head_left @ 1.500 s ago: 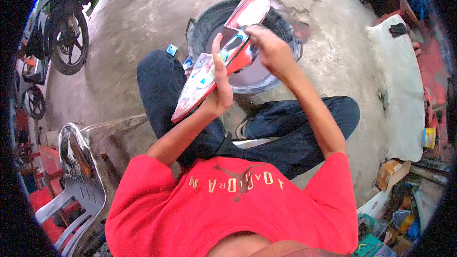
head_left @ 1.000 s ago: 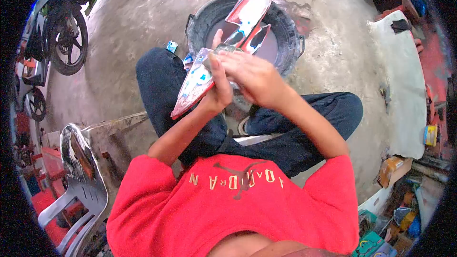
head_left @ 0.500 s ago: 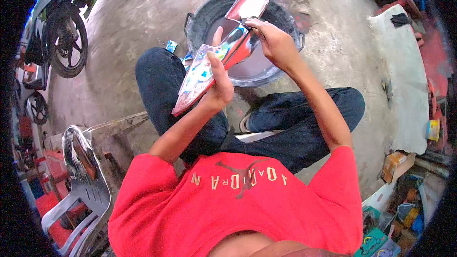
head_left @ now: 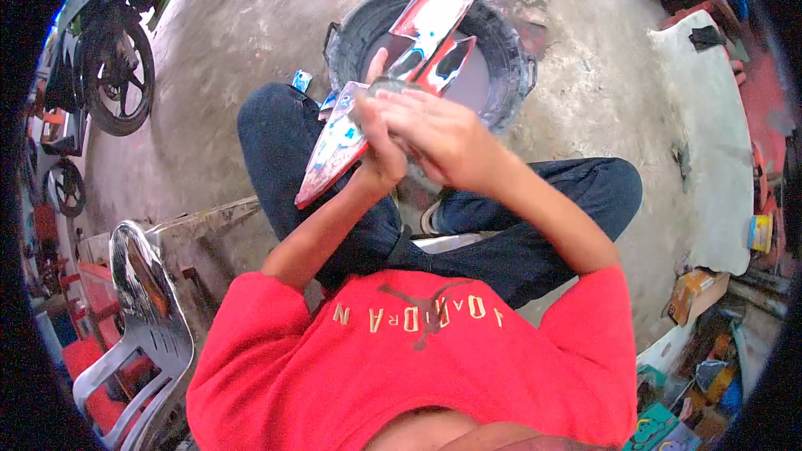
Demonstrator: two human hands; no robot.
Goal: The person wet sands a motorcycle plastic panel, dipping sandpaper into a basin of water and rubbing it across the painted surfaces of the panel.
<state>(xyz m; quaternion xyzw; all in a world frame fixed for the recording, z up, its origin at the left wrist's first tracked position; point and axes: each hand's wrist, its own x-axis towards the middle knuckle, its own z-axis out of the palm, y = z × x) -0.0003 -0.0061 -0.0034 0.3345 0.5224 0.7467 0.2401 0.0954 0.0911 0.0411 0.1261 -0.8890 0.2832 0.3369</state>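
Note:
A long, pointed motorcycle fairing panel (head_left: 334,146), red with white and blue sanded-looking patches, slants from above my knee out over a black tub (head_left: 516,75) of cloudy greyish water. My left hand (head_left: 383,146) is wrapped round the middle of the panel, thumb on the near face. Over that same stretch lies my right hand (head_left: 451,138), its fingers pressing a thin dark grey piece (head_left: 387,84), possibly sandpaper, to the surface. The right fingertips are slightly blurred and partly cover the left hand.
Under the panel are my bent legs in dark jeans (head_left: 280,142). A small blue-and-white packet (head_left: 302,80) is beside my knee. A motorcycle wheel (head_left: 119,75) stands far left, a grey plastic chair (head_left: 150,317) lower left. To the right are a pale panel (head_left: 706,150) and a cardboard box (head_left: 697,294).
My right hand has moved from the panel's far part down and left to its middle, beside my left hand. The panel has shifted and turned slightly; my left hand keeps hold of it.

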